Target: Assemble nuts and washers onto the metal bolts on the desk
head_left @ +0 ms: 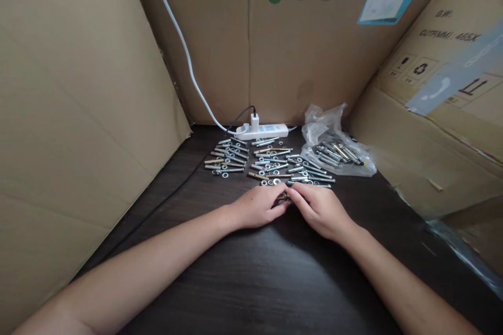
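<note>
My left hand (259, 204) and my right hand (320, 207) meet at the front of the spread hardware, fingertips pinched together. Between them shows a small brass-coloured expansion bolt (285, 197), mostly covered by the fingers, so I cannot make out its full shape. Just beyond the hands lie loose bolts (314, 180), metal sleeves (257, 175) and ring washers (277, 181), some silver, some brass-coloured. Another group of bolts and sleeves (231, 169) lies to the left.
A clear plastic bag (322, 120) at the right holds several assembled expansion bolts (338, 153). Behind stands a white power strip (279, 131) with a plugged-in charger (254, 122) and cables. Cardboard walls (220, 52) enclose the dark table (236, 277) at the back and both sides.
</note>
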Demonstrator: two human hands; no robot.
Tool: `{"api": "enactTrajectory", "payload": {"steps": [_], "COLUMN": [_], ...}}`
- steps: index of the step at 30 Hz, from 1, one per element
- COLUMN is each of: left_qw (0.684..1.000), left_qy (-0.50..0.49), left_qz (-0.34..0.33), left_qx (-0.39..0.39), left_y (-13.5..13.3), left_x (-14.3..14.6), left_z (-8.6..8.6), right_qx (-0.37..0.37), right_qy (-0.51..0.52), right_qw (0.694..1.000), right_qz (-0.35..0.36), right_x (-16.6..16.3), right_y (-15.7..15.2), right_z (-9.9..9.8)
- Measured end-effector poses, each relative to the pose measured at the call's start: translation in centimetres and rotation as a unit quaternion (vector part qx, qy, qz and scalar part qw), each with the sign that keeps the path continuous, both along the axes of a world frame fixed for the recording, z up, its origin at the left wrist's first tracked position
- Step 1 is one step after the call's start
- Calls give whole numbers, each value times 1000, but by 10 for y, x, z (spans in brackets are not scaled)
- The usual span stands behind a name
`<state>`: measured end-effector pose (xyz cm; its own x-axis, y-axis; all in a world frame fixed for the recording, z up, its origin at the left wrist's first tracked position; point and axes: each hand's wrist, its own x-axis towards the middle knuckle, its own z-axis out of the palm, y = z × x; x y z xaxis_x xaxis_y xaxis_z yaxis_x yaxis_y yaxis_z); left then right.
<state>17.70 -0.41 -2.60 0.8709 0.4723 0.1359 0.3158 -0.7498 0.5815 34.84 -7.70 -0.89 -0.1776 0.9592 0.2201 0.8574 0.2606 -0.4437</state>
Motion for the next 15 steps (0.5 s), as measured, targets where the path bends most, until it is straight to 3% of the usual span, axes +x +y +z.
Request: {"api": "enactTrajectory", "payload": {"steps": [15], "left_qw": [1000], "left_qy": [6], "left_qz": [1], "left_qx": [5], "left_y": [-2], "left_x": [0], "left_z": [3], "right_qx": [-9], "right_qy": [20], "right_qw": [1000], "right_qz": [1], "right_x": [2], "right_y": [1], "right_z": [-2]}}
